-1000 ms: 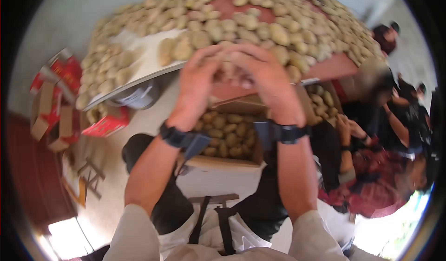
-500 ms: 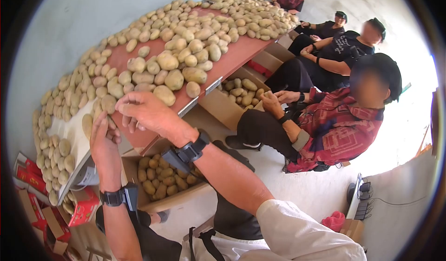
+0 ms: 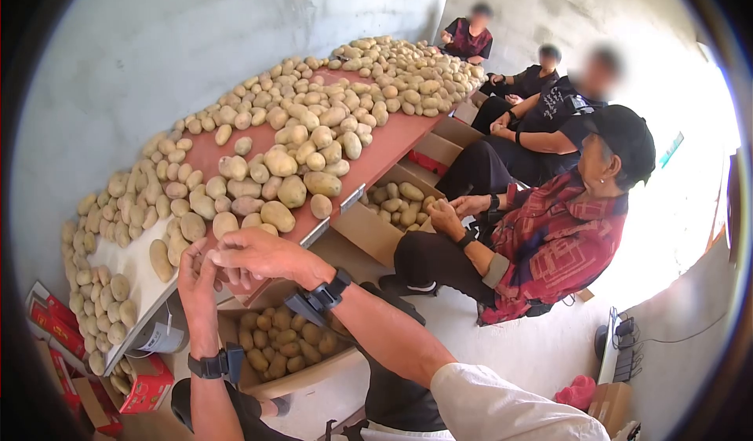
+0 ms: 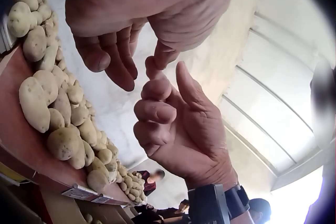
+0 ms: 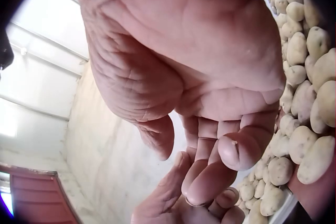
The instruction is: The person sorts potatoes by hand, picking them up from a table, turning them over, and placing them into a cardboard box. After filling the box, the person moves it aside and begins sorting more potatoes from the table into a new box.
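Observation:
My left hand and right hand are raised together in front of the table's near edge. Neither holds anything. In the left wrist view, the right hand has its fingers loosely bent, and its fingertips meet those of the left hand. Relaxed, curved fingers of the right hand overlap the left hand in the right wrist view. Potatoes lie heaped on the red tabletop just beyond both hands. Below them stands a cardboard box of potatoes.
A seated person in a red patterned shirt is to the right, beside another potato box. Several people sit farther along the table. Red cartons and a white bucket are at lower left. A power strip lies at right.
The head view has swung right, bringing the seated people into clear sight, then lifted slightly. My hands stay raised together and have drawn closer over the last half second.

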A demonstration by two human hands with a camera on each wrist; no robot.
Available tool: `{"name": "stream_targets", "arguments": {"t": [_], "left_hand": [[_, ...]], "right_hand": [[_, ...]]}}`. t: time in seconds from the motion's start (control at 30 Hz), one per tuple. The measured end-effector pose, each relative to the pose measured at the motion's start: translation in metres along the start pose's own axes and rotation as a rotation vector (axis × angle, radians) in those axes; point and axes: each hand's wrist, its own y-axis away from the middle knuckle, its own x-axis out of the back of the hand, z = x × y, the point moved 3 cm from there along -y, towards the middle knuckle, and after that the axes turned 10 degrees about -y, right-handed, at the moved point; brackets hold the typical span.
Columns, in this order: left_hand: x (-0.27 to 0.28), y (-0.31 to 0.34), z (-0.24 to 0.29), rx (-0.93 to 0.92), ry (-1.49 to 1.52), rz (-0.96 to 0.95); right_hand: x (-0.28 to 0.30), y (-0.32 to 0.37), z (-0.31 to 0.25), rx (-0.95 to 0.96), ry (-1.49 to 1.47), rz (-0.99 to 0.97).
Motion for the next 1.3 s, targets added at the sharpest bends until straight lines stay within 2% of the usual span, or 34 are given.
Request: {"name": "stream_targets", "arguments": {"t": [0.1, 0.17, 0.33, 0.6, 0.7, 0.8, 0.87, 0.9, 1.0, 1.1, 1.17, 1.23, 1.27, 1.3], "left_hand": [[0.000, 0.007, 0.008, -0.016, -0.056, -0.087], [-0.005, 0.010, 0.003, 0.008, -0.037, -0.180], [-0.004, 0.013, 0.009, -0.003, -0.119, -0.257], [-0.003, 0.012, -0.002, -0.097, -0.144, -0.230], [0.013, 0.000, -0.015, -0.026, -0.277, -0.158], [0.028, -0.005, -0.016, 0.071, -0.233, -0.085], [0.034, -0.007, -0.017, 0.070, -0.204, -0.073], [0.037, -0.008, -0.017, 0.069, -0.172, -0.058], [0.043, -0.004, -0.013, 0.076, -0.099, -0.021], [0.044, 0.002, 0.000, 0.114, -0.009, 0.002], [0.046, -0.001, 0.003, 0.154, 0.034, 0.013], [0.056, -0.003, -0.008, 0.128, 0.249, -0.035], [0.061, -0.005, -0.013, 0.107, 0.293, -0.074], [0.068, -0.008, -0.015, 0.097, 0.329, -0.098]], "right_hand": [[-0.003, 0.003, 0.005, -0.099, -0.010, -0.119], [-0.004, 0.005, 0.008, -0.112, 0.008, -0.134], [-0.002, 0.005, 0.016, -0.121, 0.069, -0.160], [-0.002, 0.006, 0.016, -0.141, 0.131, -0.137], [0.001, 0.007, 0.015, -0.110, 0.170, -0.045], [0.002, 0.005, 0.018, -0.117, 0.022, -0.013], [-0.007, 0.006, 0.027, -0.089, -0.153, 0.028], [-0.011, 0.010, 0.034, -0.090, -0.154, 0.030], [-0.037, 0.028, 0.066, -0.258, -0.033, -0.016], [-0.060, 0.046, 0.128, -0.311, -0.126, -0.020], [-0.064, 0.058, 0.169, -0.364, 0.001, 0.010], [-0.062, 0.064, 0.223, -0.396, 0.241, 0.023], [-0.059, 0.067, 0.272, -0.202, 0.329, -0.044], [-0.058, 0.075, 0.278, 0.331, 1.135, -0.269]]}}
